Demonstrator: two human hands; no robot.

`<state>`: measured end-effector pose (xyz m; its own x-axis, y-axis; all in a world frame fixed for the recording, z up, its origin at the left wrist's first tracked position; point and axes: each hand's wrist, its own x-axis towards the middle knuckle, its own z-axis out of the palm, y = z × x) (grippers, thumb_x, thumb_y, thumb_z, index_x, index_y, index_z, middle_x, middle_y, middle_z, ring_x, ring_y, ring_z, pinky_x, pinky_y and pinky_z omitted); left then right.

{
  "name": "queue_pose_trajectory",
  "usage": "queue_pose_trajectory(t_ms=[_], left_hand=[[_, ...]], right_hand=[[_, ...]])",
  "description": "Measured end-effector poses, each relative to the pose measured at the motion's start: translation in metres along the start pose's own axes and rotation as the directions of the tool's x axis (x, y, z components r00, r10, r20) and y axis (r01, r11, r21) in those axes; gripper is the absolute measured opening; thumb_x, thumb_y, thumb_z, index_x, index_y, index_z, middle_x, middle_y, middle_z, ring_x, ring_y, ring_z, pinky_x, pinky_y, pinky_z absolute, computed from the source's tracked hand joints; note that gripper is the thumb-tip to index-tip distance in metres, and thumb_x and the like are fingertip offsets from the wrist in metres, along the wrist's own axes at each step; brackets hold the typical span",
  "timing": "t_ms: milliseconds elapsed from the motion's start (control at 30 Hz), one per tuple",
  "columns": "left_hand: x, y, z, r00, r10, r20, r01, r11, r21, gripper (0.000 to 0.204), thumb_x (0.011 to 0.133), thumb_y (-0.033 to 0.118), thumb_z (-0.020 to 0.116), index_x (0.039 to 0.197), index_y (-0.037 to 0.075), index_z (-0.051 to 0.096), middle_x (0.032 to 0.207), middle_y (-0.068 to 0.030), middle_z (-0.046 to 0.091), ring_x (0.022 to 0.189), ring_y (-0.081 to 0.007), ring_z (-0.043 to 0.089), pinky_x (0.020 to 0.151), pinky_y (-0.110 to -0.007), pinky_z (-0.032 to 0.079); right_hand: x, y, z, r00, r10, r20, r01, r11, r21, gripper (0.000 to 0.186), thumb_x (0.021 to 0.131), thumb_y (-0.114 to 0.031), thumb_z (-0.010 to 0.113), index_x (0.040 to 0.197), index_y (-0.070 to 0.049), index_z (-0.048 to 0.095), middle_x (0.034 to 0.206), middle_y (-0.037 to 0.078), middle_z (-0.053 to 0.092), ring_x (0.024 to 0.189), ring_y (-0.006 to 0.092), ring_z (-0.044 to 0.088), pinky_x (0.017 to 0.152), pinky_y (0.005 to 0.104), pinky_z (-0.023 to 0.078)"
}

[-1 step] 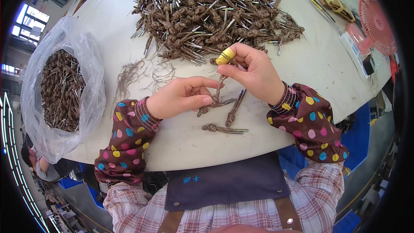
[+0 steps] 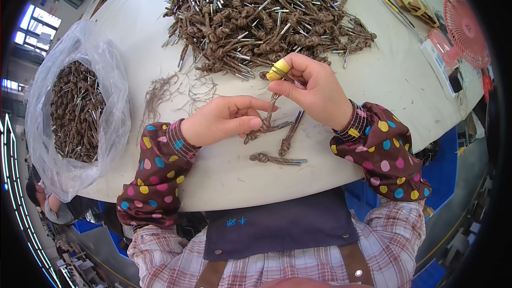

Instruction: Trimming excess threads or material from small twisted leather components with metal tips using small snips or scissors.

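My right hand [image 2: 316, 92], a yellow wrap [image 2: 278, 70] around its forefinger, pinches a brown shoelace [image 2: 272, 108] between thumb and forefinger. Thin dark strands cross the wrap. The lace hangs down past the forefinger of my left hand [image 2: 226, 119]. That hand is half open, its thumb and forefinger apart, and its fingertip is at the lace; whether it touches is hard to tell. Just below lie a knotted lace bundle [image 2: 286, 141] with dark tips and another knotted bundle [image 2: 269, 159] with shiny tips.
A large heap of knotted brown laces [image 2: 256, 16] covers the table's far middle. Loose thread scraps [image 2: 160, 93] lie left of my hands. On the left stands a clear plastic bag [image 2: 114, 112] of similar bundles. A pink fan [image 2: 465, 29] is at the right edge.
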<state>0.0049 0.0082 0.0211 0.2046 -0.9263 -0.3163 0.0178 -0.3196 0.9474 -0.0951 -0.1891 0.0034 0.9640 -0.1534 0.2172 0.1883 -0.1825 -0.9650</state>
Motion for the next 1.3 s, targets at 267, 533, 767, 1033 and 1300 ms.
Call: queue_pose_trajectory(t_ms=[267, 533, 767, 1033, 1300], left_hand=[[0.007, -0.007, 0.002, 0.988, 0.045, -0.145, -0.012, 0.976, 0.218, 0.023, 0.090, 0.019, 0.063, 0.106, 0.002, 0.067, 0.083, -0.0038, 0.067, 0.072, -0.0079, 0.060, 0.068, -0.023, 0.050], [0.008, -0.003, 0.007, 0.886, 0.302, -0.353, -0.083, 0.851, 0.519, 0.013, 0.084, 0.006, 0.066, 0.095, -0.002, 0.069, 0.084, -0.0067, 0.069, 0.074, -0.0101, 0.062, 0.072, -0.024, 0.051], [0.008, -0.007, 0.002, 0.883, 0.254, -0.394, -0.061, 0.895, 0.441, 0.013, 0.090, 0.007, 0.060, 0.098, -0.002, 0.063, 0.086, -0.0055, 0.066, 0.075, -0.0109, 0.062, 0.071, -0.024, 0.051], [-0.003, -0.001, -0.030, 0.729, 0.531, -0.432, -0.051, 0.672, 0.739, 0.020, 0.092, 0.009, 0.055, 0.111, 0.002, 0.056, 0.100, -0.0063, 0.058, 0.082, -0.0106, 0.054, 0.071, -0.023, 0.047], [0.003, -0.003, -0.010, 0.949, 0.313, -0.039, -0.263, 0.852, 0.453, 0.037, 0.091, 0.004, 0.052, 0.127, 0.007, 0.053, 0.106, -0.0108, 0.063, 0.081, -0.0189, 0.060, 0.078, -0.031, 0.050]], right_hand=[[-0.001, -0.007, -0.001, 0.957, -0.281, 0.066, 0.285, 0.889, -0.358, 0.022, 0.077, -0.007, 0.072, 0.096, -0.004, 0.060, 0.074, 0.005, 0.060, 0.061, 0.0129, 0.052, 0.055, 0.0243, 0.044], [0.000, -0.008, 0.003, 0.948, -0.319, -0.011, 0.291, 0.878, -0.380, 0.022, 0.077, -0.004, 0.073, 0.095, -0.002, 0.061, 0.073, 0.004, 0.058, 0.057, 0.0077, 0.047, 0.053, 0.0198, 0.040], [0.007, -0.004, -0.009, 1.000, -0.026, 0.006, 0.027, 0.978, -0.205, 0.017, 0.086, -0.007, 0.067, 0.098, 0.001, 0.057, 0.085, -0.001, 0.061, 0.073, 0.0021, 0.049, 0.065, 0.0179, 0.041], [0.013, 0.008, -0.017, 0.996, -0.092, -0.018, 0.092, 0.995, -0.040, 0.019, 0.086, -0.015, 0.067, 0.096, -0.001, 0.059, 0.076, 0.001, 0.059, 0.063, 0.0046, 0.045, 0.058, 0.0217, 0.040], [0.010, 0.005, -0.014, 0.978, -0.041, 0.204, 0.054, 0.997, -0.055, 0.026, 0.087, -0.015, 0.066, 0.104, 0.000, 0.055, 0.089, 0.008, 0.064, 0.079, 0.0115, 0.059, 0.071, 0.0257, 0.048]])
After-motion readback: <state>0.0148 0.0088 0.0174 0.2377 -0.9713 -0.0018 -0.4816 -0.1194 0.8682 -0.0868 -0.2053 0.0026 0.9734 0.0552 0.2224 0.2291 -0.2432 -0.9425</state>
